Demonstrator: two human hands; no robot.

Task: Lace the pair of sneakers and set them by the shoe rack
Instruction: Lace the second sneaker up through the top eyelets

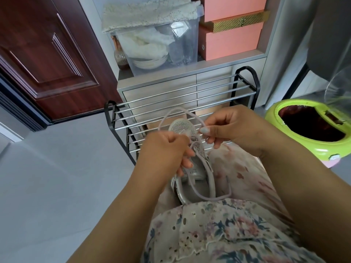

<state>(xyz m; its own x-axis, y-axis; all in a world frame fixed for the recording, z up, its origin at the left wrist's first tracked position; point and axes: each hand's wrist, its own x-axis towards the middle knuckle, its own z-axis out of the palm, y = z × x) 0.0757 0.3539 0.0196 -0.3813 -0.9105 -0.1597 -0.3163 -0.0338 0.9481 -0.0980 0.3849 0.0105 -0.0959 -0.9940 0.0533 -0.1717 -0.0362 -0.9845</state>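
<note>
Lacing in progress, sneaker no. 1: my left hand [167,149] has a curled grip on one run of the pale lilac lace [182,112] near the eyelets, steadying the sneaker [187,168], which rests on my lap w/ toe pointing away. The lace arcs over the toe to my right hand [232,130], whose thumb & fingers pinch the other run. Only the lowest eyelets look threaded; a long tail lies slack toward my waist, so most of the lacing is left, I'd judge. Second sneaker: not in view. The shoe rack [182,95] stands just ahead, rails bare where visible; nothing set beside it yet.
</note>
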